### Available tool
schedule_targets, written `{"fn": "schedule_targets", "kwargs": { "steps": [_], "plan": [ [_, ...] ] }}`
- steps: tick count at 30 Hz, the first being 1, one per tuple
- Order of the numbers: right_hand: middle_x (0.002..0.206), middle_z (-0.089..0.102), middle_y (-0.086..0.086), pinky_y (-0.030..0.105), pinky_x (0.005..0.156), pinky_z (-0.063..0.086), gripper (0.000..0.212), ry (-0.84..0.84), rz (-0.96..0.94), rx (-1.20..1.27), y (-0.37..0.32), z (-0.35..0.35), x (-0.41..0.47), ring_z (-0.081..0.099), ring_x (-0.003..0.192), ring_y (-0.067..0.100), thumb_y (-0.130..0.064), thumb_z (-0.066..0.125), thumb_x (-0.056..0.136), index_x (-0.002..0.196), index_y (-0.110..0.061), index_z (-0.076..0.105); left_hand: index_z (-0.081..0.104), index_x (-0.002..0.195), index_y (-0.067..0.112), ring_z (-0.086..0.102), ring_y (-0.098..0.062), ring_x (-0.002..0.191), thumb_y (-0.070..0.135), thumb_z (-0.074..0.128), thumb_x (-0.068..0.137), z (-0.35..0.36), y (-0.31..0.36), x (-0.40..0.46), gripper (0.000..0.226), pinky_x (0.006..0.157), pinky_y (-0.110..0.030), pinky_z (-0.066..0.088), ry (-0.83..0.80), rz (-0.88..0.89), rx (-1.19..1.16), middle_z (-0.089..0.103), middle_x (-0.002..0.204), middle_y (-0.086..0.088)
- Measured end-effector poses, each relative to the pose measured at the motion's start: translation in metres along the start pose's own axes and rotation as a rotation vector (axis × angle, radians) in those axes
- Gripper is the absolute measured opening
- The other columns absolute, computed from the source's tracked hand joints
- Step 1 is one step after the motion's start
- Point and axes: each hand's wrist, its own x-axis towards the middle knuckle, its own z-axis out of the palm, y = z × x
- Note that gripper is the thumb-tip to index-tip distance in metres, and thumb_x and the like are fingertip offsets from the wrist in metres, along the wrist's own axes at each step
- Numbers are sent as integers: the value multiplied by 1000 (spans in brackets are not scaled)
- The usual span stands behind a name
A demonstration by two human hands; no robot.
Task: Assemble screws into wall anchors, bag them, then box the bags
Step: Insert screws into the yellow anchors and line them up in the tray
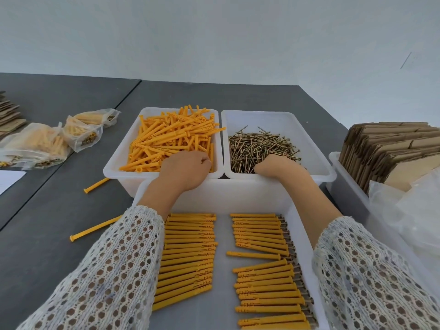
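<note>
Left hand [188, 168] curls into the anchor bin [123, 160], right hand [273, 166] into the screws [259, 145], grips unclear; best lift one each.

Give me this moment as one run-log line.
phase: picking parts | left hand: in anchor bin, fingers curled | right hand: in screw bin, fingers hidden | near tray: assembled anchors in two rows

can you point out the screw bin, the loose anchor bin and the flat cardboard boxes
screw bin [307, 129]: head view, on its bare white inner wall behind the screws.
loose anchor bin [114, 163]: head view, on its left rim.
flat cardboard boxes [390, 144]: head view, on the upper edges of the stack at right.
</note>
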Motion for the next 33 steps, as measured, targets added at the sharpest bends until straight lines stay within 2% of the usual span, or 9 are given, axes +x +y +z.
{"fn": "schedule_targets", "kwargs": {
  "steps": [6, 10, 13, 16, 18, 21, 25, 29, 33],
  "plan": [
    [128, 56, 10, 51, 106, 39, 49, 12, 41, -37, -2, 1, -2, 52, 117, 32, -39, 41, 90, 129, -13, 53, 63, 118, 36, 51, -21, 89, 39, 34, 103, 1, 1, 0, 33, 71, -34, 37, 19, -20, -7, 63, 105, 5],
    [128, 56, 11, 50, 105, 40, 48, 41, 49, -52, -2, 0, -4, 53, 116, 33, -37, 39, 89, 127, -11, 53, 66, 107, 32, 55, -20, 83, 40, 36, 102, 5, -1, -1, 31, 61, -30, 35, 61, -26, -33, 65, 96, 6],
    [119, 58, 10, 50, 103, 42, 42, 56, 21, -59, 0, 0, -5, 55, 111, 32, -34, 37, 91, 120, -9, 55, 64, 107, 37, 57, -15, 85, 40, 42, 100, 6, -2, -1, 24, 62, -29, 38, 120, -35, -101, 62, 95, 12],
    [92, 59, 4, 41, 84, 48, 24, 135, -21, -27, 4, 3, -4, 58, 87, 26, -28, 40, 91, 93, -10, 55, 61, 102, 39, 55, -8, 79, 36, 48, 98, 6, -2, -1, 13, 63, -29, 39, 193, -45, -218, 58, 88, 19],
    [80, 57, 3, 32, 63, 41, 16, 242, -44, 19, 6, 7, -6, 53, 71, 21, -23, 43, 87, 79, -13, 51, 59, 99, 39, 53, -3, 75, 33, 49, 98, 7, -2, -1, 11, 59, -28, 38, 250, -38, -270, 56, 81, 19],
    [73, 54, 2, 27, 53, 30, 18, 373, -66, 76, 7, 10, -7, 48, 63, 19, -21, 45, 89, 73, -13, 49, 60, 99, 36, 54, -3, 74, 31, 48, 99, 6, -1, -3, 13, 58, -28, 38, 292, -25, -320, 58, 80, 16],
    [69, 50, 1, 26, 51, 29, 25, 464, -100, 130, 7, 11, -6, 45, 59, 17, -25, 49, 91, 69, -14, 44, 61, 97, 36, 61, -12, 76, 29, 42, 100, 3, 0, -4, 21, 67, -36, 52, 287, -28, -386, 67, 85, 11],
    [65, 44, 0, 25, 48, 28, 22, 526, -107, 180, 6, 11, -7, 39, 54, 16, -17, 53, 87, 68, -14, 42, 63, 95, 33, 63, -15, 78, 38, 41, 99, 0, 1, -5, 23, 74, -42, 55, 303, -29, -481, 68, 86, 9],
    [81, 57, 6, 33, 60, 45, 3, 560, -156, 290, 5, 9, -9, 52, 68, 22, -7, 52, 86, 86, -9, 55, 65, 90, 29, 64, -17, 75, 42, 42, 96, -1, 2, -6, 27, 75, -44, 55, 339, -17, -571, 69, 80, 6]
  ]
}}
